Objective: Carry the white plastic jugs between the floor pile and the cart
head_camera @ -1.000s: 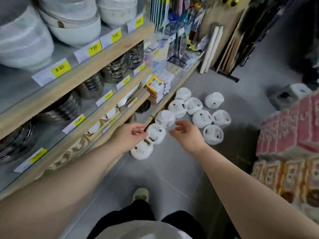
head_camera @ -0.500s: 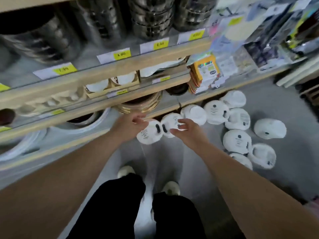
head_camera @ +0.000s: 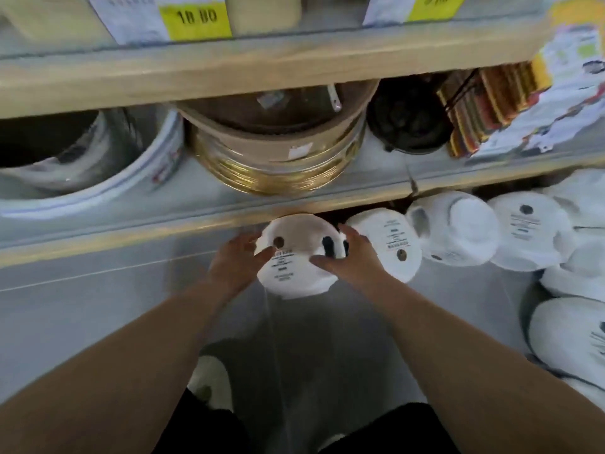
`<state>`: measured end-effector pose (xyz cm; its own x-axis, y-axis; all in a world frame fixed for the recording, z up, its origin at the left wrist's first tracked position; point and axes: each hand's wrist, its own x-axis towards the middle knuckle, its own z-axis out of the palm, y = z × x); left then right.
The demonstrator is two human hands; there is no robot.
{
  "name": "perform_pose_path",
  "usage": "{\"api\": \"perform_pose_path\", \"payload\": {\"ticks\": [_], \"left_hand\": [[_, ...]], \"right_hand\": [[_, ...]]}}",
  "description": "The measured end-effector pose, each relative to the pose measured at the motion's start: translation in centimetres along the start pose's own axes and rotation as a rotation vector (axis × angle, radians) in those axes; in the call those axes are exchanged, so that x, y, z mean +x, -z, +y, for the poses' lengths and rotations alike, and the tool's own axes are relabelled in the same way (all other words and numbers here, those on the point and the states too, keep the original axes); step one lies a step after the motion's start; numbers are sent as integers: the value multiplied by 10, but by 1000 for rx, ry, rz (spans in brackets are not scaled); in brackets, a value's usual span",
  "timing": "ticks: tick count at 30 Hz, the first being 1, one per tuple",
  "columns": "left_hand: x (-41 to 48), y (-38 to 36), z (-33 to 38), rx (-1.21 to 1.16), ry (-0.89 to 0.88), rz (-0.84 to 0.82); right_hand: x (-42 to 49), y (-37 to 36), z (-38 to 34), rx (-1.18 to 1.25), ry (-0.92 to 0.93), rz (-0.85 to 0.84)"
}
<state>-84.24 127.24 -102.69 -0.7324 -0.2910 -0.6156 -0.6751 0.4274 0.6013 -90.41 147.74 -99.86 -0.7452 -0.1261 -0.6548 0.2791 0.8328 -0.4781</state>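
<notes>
A white wrapped bowl (head_camera: 296,273) with printed text and a dark dot lies on the grey floor just below the lowest shelf edge. My left hand (head_camera: 237,262) holds its left side with fingers curled over the rim. My right hand (head_camera: 352,260) grips its right side, thumb over the top. A second white wrapped bowl (head_camera: 394,239) sits right behind my right hand, touching the first. Further white wrapped bowls (head_camera: 458,234) lie in a row to the right.
The lowest wooden shelf (head_camera: 196,221) overhangs the bowls and carries a gold-rimmed stack of plates (head_camera: 278,165), a white basin (head_camera: 98,172) and a dark pot (head_camera: 409,126). Price labels (head_camera: 193,18) hang above. My shoes (head_camera: 209,371) stand on the floor below.
The view has dropped much closer to the floor. Both hands have closed in on one white wrapped bowl; before, the right hand was on the neighbouring bowl.
</notes>
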Motion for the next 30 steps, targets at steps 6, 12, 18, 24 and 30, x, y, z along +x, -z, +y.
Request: {"api": "perform_pose_path", "payload": {"ticks": [6,12,18,24,30], "left_hand": [[45,-41,-38,-203,14,-62],[58,-59,-42,-549,88,-168],[31,-51,-36,-568,97,-120],[-47,6,27,-424,54,-113],[-162,100,123,-321,-11,-82]], "right_hand": [[50,-49,11,-51,48,2],[66,-63,21,-72,4,19],[43,-50,15,-23,9,44],[-44,14,-33,-42,-54,-6],[-174,104,-104,114,-59,-11]]}}
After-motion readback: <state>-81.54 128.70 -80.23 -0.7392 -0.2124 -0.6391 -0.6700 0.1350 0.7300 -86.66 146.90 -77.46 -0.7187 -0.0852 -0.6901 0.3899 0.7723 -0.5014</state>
